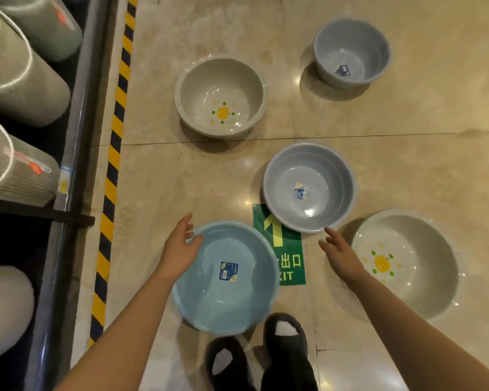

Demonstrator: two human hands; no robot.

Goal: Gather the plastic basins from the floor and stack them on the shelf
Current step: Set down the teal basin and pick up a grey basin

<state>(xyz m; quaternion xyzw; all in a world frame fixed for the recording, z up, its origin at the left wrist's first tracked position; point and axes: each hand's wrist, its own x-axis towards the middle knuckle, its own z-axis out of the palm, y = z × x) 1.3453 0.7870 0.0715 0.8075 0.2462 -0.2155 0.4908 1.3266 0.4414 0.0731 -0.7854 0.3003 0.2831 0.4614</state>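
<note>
Several plastic basins sit upright on the floor. A light blue basin [226,280] lies nearest my feet. My left hand [180,246] is open at its left rim, thumb over the edge. A grey-blue basin [309,187] sits just beyond it. My right hand [340,255] hovers open between that basin and a white basin with a yellow flower print [407,263] at the right. Farther off stand another white flower basin [220,95] and a deeper grey-blue basin [350,53]. The shelf [76,122] runs along the left.
Ribbed grey-green bins [17,77] lie on their sides in the shelf. Yellow-black hazard tape [113,153] marks the floor beside it. A green exit sticker [285,249] lies under the basins. My two dark slippers [260,359] stand at the bottom.
</note>
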